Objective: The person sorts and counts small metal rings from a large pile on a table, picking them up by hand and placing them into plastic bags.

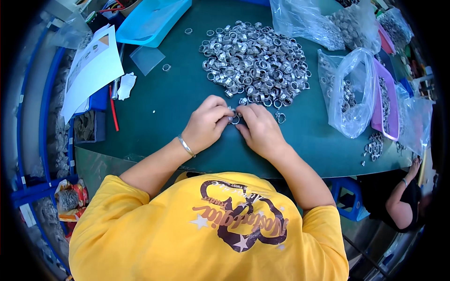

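Note:
Between my hands is a silver metal ring, held close to the near side of a large heap of similar rings on the green table. My left hand, with a silver bangle on its wrist, pinches the ring's left side with thumb and forefinger. From the other side my right hand closes its fingertips on it. Part of the ring is covered by the fingers. One loose ring lies just beyond my right hand, and a few more touch the heap's near edge by my fingertips.
A blue tray, a clear plastic square, paper sheets and a red pen lie at left. Clear bags of metal parts and a purple basket line the right. A co-worker's arm is at lower right.

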Demonstrator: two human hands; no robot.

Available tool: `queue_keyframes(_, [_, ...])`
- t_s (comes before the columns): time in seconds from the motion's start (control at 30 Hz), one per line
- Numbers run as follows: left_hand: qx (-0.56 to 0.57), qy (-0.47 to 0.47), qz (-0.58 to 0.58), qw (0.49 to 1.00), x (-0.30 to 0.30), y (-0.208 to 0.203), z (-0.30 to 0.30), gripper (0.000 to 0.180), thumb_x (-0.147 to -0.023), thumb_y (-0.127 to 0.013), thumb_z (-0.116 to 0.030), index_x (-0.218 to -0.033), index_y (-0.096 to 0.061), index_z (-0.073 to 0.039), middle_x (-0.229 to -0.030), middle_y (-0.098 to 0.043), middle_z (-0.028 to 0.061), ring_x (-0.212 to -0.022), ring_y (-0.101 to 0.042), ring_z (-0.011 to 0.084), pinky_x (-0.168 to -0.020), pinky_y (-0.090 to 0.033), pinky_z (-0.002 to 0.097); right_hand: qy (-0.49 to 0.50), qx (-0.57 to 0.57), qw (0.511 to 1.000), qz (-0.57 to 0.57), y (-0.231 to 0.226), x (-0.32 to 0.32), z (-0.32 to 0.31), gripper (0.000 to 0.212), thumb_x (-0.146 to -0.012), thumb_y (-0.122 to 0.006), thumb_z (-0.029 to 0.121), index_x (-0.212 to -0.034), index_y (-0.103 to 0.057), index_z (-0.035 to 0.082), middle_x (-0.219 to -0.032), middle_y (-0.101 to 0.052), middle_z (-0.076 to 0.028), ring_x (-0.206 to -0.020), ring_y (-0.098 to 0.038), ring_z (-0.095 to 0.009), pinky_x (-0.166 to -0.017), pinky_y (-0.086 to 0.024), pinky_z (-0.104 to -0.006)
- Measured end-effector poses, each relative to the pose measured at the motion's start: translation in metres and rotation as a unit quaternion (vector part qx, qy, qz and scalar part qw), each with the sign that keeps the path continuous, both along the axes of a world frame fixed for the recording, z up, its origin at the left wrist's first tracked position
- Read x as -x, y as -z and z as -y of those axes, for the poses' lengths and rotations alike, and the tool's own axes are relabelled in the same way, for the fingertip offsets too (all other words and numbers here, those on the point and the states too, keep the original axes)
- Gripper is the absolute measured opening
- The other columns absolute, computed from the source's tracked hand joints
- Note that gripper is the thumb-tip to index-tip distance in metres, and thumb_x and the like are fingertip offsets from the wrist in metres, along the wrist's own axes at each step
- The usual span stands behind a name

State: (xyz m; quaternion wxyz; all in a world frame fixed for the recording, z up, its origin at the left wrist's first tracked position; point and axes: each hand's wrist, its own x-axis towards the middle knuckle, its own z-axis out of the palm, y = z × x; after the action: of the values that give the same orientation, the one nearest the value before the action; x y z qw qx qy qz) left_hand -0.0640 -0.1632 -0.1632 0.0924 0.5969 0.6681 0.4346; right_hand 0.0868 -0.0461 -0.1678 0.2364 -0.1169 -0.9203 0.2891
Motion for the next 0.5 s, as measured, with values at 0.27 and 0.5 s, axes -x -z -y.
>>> queue_keyframes(0.27, [0.136, -0.078, 0.434, 0.887, 0.0, 0.001, 0.009, 0.009, -0.086, -0.066, 0.003, -0.093, -0.06, 0.001, -0.085, -0.067, 0.0075, -0.073, -0.067, 0.0122, -0.068, -0.056, 0.023, 0.007, -0.066, 0.997, 0.038, -0.003, -0.003, 0.014, 0.019, -0.074, -0.072, 0.012, -0.09, -0.062, 0.009, -0.089, -0.055, -0.01, -0.082, -0.055, -0.029, -0.068, -0.045, -0.0425])
queue_keyframes(0.5, [0.144, -0.066, 0.514, 0.843, -0.005, -0.008, 0.005, 0.01, -0.085, -0.067, 0.003, -0.093, -0.061, 0.001, -0.085, -0.068, 0.0078, -0.075, -0.067, 0.0122, -0.069, -0.056, 0.0235, -0.007, 0.075, 0.99, -0.115, -0.005, -0.011, 0.01, 0.019, -0.079, -0.07, 0.006, -0.096, -0.06, 0.004, -0.103, -0.058, -0.014, -0.09, -0.059, -0.033, -0.074, -0.051, -0.0406])
